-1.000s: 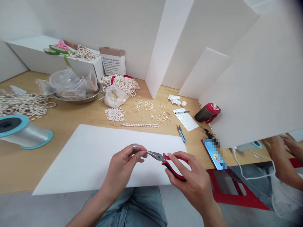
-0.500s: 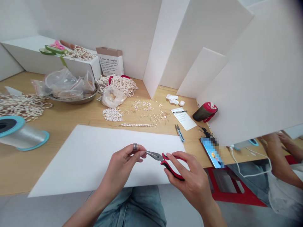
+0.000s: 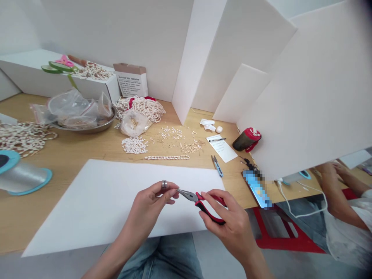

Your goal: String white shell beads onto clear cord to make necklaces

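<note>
My left hand (image 3: 154, 199) is pinched above a white sheet (image 3: 107, 193), with a ring on one finger; what its fingertips hold is too small to make out. My right hand (image 3: 228, 217) grips needle-nose pliers (image 3: 190, 196) with red and black handles. The tip of the pliers' jaws meets my left fingertips. Beyond the sheet lie a beaded strand (image 3: 167, 157), a pile of white beads (image 3: 134, 145) and scattered small beads (image 3: 190, 147). Blue-handled snips (image 3: 217, 166) rest by the sheet's far right corner.
At the left are a spool of clear line (image 3: 26, 174), bead strands (image 3: 23, 137) and a metal bowl of bags (image 3: 87, 130). Rightward are a paper note (image 3: 222, 148), a bottle (image 3: 247, 139), a phone (image 3: 257, 188) and another person's arms (image 3: 337, 190).
The view has shifted slightly, so the table items appear lower and further left. The jaws of the pliers look more closed, with their tip still at my left fingertips.
</note>
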{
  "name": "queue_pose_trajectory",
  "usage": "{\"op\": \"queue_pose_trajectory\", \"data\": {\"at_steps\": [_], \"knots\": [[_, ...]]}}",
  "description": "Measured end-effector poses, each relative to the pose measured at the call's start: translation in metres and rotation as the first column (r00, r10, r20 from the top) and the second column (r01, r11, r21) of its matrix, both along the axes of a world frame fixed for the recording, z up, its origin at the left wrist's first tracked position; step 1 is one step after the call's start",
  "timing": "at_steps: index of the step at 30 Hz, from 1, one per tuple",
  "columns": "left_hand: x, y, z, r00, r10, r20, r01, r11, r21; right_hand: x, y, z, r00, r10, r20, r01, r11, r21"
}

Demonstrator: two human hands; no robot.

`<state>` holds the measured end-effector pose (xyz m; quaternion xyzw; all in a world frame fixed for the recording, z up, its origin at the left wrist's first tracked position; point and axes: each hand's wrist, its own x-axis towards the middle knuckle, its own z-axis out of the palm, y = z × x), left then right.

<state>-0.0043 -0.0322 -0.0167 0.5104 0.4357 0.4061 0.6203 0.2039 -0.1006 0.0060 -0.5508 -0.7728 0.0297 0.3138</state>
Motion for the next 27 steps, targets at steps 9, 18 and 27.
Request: {"op": "queue_pose_trajectory", "data": {"at_steps": [9,18,27], "knots": [[0.003,-0.007,-0.012,0.988,-0.021,-0.151,0.05,0.979,0.195,-0.013,0.003,-0.009,0.94,-0.044,-0.338,-0.048,0.965,-0.257],[0.003,-0.007,-0.01,0.982,0.033,-0.188,0.022,0.96,0.281,-0.018,0.003,-0.006,0.931,-0.084,-0.355,-0.025,0.956,-0.293],[0.002,-0.007,-0.009,0.979,0.055,-0.198,0.006,0.955,0.296,-0.017,0.005,-0.005,0.949,-0.06,-0.31,-0.021,0.968,-0.252]]}}
